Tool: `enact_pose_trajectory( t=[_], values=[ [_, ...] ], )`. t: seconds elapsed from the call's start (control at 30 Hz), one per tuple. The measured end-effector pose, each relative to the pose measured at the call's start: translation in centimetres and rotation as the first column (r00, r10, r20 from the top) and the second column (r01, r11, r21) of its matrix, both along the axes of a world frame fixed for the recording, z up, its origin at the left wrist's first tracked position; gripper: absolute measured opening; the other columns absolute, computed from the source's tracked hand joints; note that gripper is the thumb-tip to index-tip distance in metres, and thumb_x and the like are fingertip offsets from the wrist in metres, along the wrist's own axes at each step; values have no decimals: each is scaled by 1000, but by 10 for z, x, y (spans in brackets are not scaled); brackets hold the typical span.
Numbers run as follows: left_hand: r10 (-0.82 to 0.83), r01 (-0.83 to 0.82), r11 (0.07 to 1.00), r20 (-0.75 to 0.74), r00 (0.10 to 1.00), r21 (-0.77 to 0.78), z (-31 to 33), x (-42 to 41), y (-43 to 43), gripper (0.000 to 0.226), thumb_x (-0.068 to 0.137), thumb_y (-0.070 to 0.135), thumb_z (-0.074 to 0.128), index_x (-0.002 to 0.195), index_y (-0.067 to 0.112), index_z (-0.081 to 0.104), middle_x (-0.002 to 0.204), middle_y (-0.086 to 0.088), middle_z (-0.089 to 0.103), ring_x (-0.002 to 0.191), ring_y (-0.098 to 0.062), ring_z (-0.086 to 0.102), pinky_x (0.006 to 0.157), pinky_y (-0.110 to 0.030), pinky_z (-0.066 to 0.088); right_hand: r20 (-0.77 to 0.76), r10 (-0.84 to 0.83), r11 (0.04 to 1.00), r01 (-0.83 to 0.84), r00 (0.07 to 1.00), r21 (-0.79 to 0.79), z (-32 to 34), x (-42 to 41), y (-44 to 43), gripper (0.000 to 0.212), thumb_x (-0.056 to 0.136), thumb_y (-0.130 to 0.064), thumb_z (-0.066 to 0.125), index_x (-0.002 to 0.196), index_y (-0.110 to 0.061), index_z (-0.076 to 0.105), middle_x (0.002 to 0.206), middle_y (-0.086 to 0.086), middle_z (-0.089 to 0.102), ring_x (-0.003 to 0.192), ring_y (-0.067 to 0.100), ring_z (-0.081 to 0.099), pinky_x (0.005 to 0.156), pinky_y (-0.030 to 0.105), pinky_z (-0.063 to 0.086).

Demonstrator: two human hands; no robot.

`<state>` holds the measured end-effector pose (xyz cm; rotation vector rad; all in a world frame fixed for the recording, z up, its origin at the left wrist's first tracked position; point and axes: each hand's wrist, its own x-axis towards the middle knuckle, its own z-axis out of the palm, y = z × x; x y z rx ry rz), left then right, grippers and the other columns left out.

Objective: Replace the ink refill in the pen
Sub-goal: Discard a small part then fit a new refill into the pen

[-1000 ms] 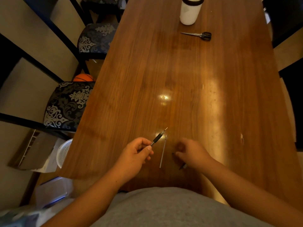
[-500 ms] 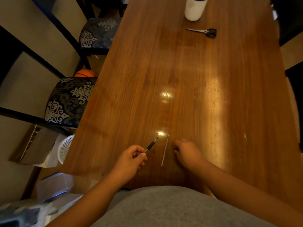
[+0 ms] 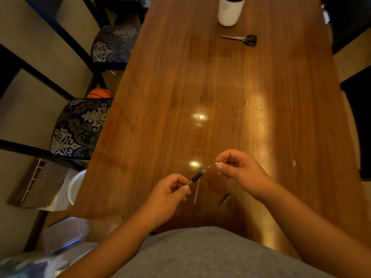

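Note:
My left hand pinches the rear of a slim pen with a black grip. The pen is held just above the table, its thin tip pointing up and to the right. My right hand hovers right of that tip, a small gap away. Its thumb and forefinger are closed on a tiny pale pen part. A thin pale ink refill lies on the wooden table under the pen. A short dark pen piece rests below my right hand.
Far up the table stand a white cup and black-handled scissors. Patterned chairs line the left edge, with an orange ball on the floor between them. Boxes and a white fan sit on the floor at lower left.
My right hand has lifted off the table and risen to the pen's tip, uncovering the short dark piece. My left hand has kept its hold on the pen.

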<state>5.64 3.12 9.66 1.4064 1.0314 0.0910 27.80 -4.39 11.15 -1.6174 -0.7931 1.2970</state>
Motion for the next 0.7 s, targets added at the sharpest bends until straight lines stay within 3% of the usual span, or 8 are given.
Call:
enact_pose_trajectory(
  t=[0.2,0.43,0.7],
  values=[
    [-32,31,999,21,999,23,9,9,-2,15,92,15,58,92,28,64,84,3,70,68,0,64,58,-15,47,1,44,997,-44,999,67,8,5,-5,11,88,-1,63,90,-12,66,69,-6,67,66,7,64,59,20,53],
    [-64,63,997,11,998,51,15,10,-5,13,91,18,59,93,29,65,89,-3,70,72,-5,65,67,-24,51,14,98,993,-98,995,65,14,-1,-7,9,87,-1,65,89,-9,66,69,-7,64,63,5,62,58,20,52],
    [-36,34,998,42,998,60,22,12,-5,17,91,17,59,90,32,67,86,1,71,69,-3,64,58,-17,48,-41,92,994,-90,995,64,21,-4,-6,7,87,-3,65,91,-8,68,67,-3,65,62,8,62,58,20,52]
  ],
)
